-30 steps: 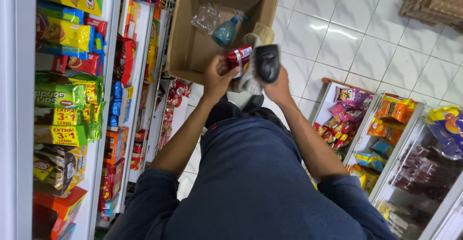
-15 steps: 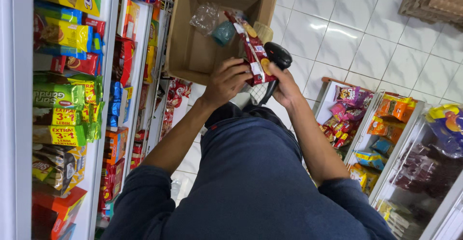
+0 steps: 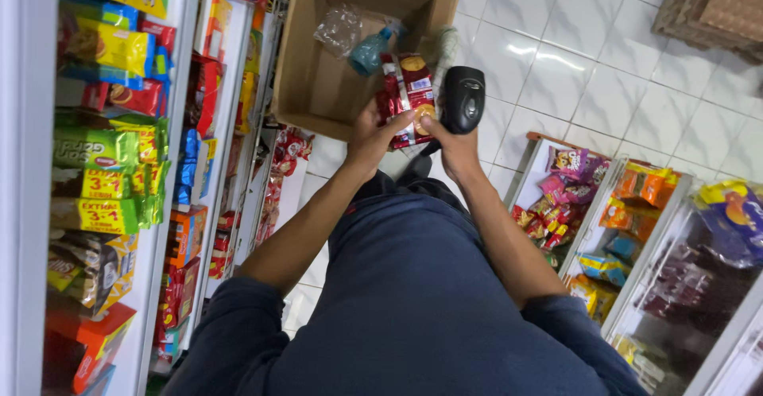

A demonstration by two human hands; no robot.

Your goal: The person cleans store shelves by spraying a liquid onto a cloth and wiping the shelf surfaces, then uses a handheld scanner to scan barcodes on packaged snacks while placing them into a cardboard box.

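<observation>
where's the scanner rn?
Head view, upper centre: the black scanner is in the right hand, just right of the red biscuit pack held by the left hand, beside the cardboard box.

Red biscuit packet, black scanner
</observation>
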